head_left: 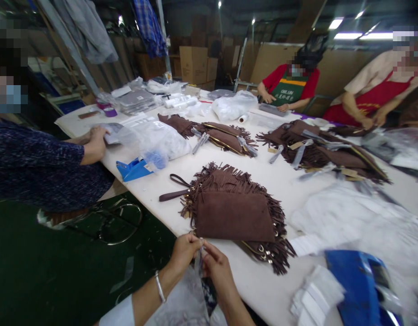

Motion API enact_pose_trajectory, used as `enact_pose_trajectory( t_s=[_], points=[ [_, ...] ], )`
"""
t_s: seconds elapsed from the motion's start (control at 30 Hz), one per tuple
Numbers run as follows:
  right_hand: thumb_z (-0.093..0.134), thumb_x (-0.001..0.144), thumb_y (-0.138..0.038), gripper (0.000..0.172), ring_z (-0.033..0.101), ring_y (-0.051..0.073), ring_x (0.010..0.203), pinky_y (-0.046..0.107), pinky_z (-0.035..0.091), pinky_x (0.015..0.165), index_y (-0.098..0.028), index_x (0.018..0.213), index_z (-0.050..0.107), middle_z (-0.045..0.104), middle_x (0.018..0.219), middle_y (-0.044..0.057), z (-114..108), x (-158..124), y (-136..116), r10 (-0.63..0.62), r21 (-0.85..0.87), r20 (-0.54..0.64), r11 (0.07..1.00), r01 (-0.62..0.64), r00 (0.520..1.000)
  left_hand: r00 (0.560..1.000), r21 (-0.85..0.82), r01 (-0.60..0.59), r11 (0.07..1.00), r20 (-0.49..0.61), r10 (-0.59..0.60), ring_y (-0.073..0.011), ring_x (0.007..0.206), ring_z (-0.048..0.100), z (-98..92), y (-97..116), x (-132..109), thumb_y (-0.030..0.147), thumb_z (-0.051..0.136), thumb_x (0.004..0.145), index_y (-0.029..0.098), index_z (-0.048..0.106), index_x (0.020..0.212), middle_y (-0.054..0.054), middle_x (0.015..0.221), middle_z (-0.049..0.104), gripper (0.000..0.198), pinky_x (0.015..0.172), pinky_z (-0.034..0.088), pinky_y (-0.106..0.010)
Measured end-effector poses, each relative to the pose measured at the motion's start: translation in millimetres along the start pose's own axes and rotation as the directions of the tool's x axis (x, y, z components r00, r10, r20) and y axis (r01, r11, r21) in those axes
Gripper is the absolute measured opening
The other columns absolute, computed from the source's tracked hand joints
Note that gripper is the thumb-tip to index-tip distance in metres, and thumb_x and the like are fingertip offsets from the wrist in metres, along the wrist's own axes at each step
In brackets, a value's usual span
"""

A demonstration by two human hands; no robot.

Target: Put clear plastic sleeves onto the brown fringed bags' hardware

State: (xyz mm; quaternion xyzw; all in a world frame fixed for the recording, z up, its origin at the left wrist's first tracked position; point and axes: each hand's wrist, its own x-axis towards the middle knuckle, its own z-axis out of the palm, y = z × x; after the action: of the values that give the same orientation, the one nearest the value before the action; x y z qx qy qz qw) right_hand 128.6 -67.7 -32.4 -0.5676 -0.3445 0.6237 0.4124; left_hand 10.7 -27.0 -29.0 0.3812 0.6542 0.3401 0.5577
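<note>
My left hand (186, 250), with a silver bangle at the wrist, pinches a small piece of clear plastic (198, 262) at the table's near edge. My right hand (216, 262) closes on the same plastic from the right, its fingertips almost meeting those of my left hand. Just beyond them a brown suede pouch (234, 216) lies flat on top of fringed brown material with metal clasps along the right side. A dark wrist strap (175, 195) sticks out to the left.
More fringed brown bags (225, 136) lie across the white table (154, 185). A blue tape dispenser (134, 169) stands left; a blue object (356, 290) and white sheets are at right. A person's hand (95, 142) is at left; two people work across the table.
</note>
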Motion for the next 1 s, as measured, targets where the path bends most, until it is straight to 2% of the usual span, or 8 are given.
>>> enact_pose_trajectory(
  t_s=[0.13,0.3,0.4,0.57,0.7,0.83,0.93,1.0],
  points=[
    [0.065,0.072,-0.044,0.054,0.054,0.013,0.052,0.021,0.041,0.044,-0.013,0.116,0.066,0.063,0.064,0.002,-16,-2,0,0.071,0.147,-0.030,0.987,-0.065,0.997,0.964,0.331,-0.231,0.915,-0.051,0.262,-0.0161,0.055,0.050,1.7,-6,1,0.030,0.055,0.080,0.020,0.055,0.062,0.000,0.057,0.056,0.021,0.055,0.032,-0.026],
    [0.052,0.082,-0.039,0.043,0.064,0.019,0.073,0.028,0.052,0.061,-0.016,0.116,0.066,0.070,0.096,0.010,-35,-2,-3,-0.302,-0.292,-0.241,0.929,0.228,0.922,0.880,0.584,-0.364,0.726,-0.040,0.474,-0.0201,0.073,0.055,7.8,-10,-4,0.024,0.047,0.085,0.021,0.055,0.071,-0.005,0.074,0.060,0.016,0.068,0.035,-0.028],
    [0.044,0.086,-0.030,0.048,0.065,0.021,0.085,0.032,0.051,0.075,-0.016,0.129,0.057,0.068,0.107,0.011,-39,5,-9,-0.438,-0.512,-0.199,0.809,0.288,0.877,0.905,0.485,-0.324,0.812,-0.090,0.415,-0.0206,0.073,0.056,8.2,-11,-2,0.030,0.050,0.085,0.020,0.058,0.070,-0.005,0.073,0.061,0.020,0.068,0.037,-0.028],
    [0.042,0.087,-0.028,0.051,0.066,0.020,0.077,0.030,0.050,0.071,-0.018,0.137,0.048,0.071,0.094,0.008,-41,12,-13,-0.445,-0.639,-0.148,0.724,0.258,0.883,0.991,0.006,-0.053,0.999,-0.119,0.053,-0.0156,0.049,0.051,-9.9,-8,-2,0.048,0.053,0.079,0.013,0.065,0.099,-0.007,0.078,0.068,0.042,0.049,0.037,-0.026],
    [0.043,0.087,-0.029,0.051,0.067,0.021,0.082,0.031,0.050,0.074,-0.020,0.137,0.048,0.071,0.098,0.008,-40,10,-11,-0.453,-0.649,-0.153,0.716,0.257,0.878,0.955,0.077,-0.153,0.985,-0.246,0.167,-0.0155,0.049,0.052,-33.0,0,-16,0.050,0.050,0.083,0.015,0.060,0.115,-0.007,0.085,0.069,0.048,0.050,0.040,-0.027],
    [0.044,0.088,-0.032,0.047,0.067,0.024,0.091,0.034,0.050,0.080,-0.017,0.132,0.054,0.071,0.101,0.011,-36,18,-13,-0.482,-0.609,-0.221,0.747,0.267,0.848,0.860,0.562,-0.359,0.745,-0.111,0.499,-0.0229,0.090,0.061,-41.8,1,-20,0.036,0.050,0.087,0.021,0.064,0.103,-0.006,0.098,0.065,0.026,0.079,0.044,-0.030],
    [0.044,0.089,-0.030,0.046,0.065,0.024,0.101,0.036,0.048,0.089,-0.014,0.130,0.055,0.068,0.114,0.014,-31,28,-19,-0.525,-0.604,-0.278,0.746,0.279,0.805,0.868,0.758,-0.363,0.542,0.063,0.493,-0.0227,0.092,0.059,-41.3,1,-13,0.028,0.050,0.086,0.021,0.061,0.091,-0.006,0.096,0.063,0.014,0.078,0.041,-0.030],
    [0.045,0.089,-0.025,0.042,0.062,0.024,0.108,0.037,0.046,0.095,-0.013,0.128,0.058,0.065,0.120,0.014,-30,31,-24,-0.557,-0.620,-0.291,0.729,0.290,0.778,0.899,0.797,-0.321,0.511,0.087,0.429,-0.0205,0.080,0.059,-43.3,4,-10,0.028,0.048,0.086,0.021,0.056,0.081,-0.003,0.084,0.062,0.011,0.067,0.039,-0.028]
  ],
)
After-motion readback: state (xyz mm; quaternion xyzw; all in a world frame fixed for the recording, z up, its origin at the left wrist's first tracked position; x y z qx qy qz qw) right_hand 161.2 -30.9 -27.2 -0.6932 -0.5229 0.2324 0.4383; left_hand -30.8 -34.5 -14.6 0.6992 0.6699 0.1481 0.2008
